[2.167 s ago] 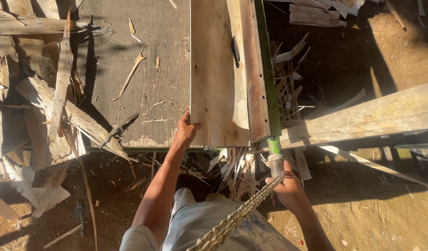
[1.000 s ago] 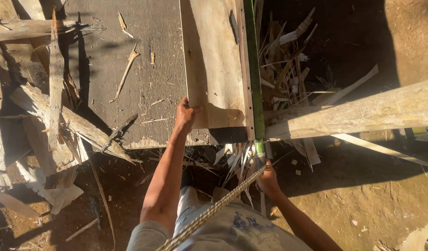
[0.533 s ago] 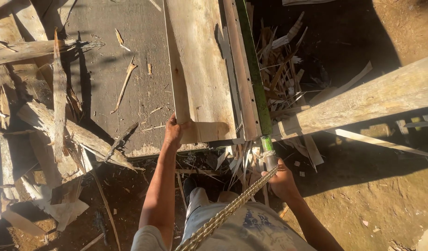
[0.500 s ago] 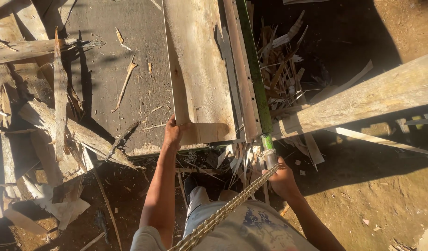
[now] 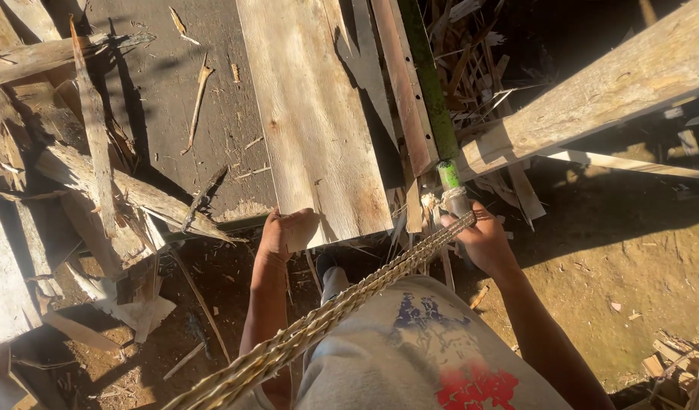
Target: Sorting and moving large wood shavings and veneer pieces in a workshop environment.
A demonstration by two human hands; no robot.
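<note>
Head view: the left hand (image 5: 285, 231) is clenched on the near end of a pale board (image 5: 311, 114), fingers curled under its lower corner; the board lies lengthwise on a grey tabletop (image 5: 160, 91), its near end jutting just past the edge; beside it, to the right, lies a narrower plank (image 5: 401, 91), and along that a green pole (image 5: 425, 83); the right hand (image 5: 482, 239) is wrapped around the pole's near end, where a pale band and a braided rope (image 5: 327, 323) meet; the rope runs slantwise down across the person's grey shirt (image 5: 425, 349); splintered offcuts (image 5: 99, 182) crowd the left side of the tabletop, and a heavy beam (image 5: 592, 91) crosses at the right over bare earth (image 5: 615, 250).

The step in hand seems to be shifting the board along the tabletop with one hand while the other steadies the pole; the next move calls for a firm hold on the board's corner, its edge kept clear of the plank, and the rope kept out of the way.
</note>
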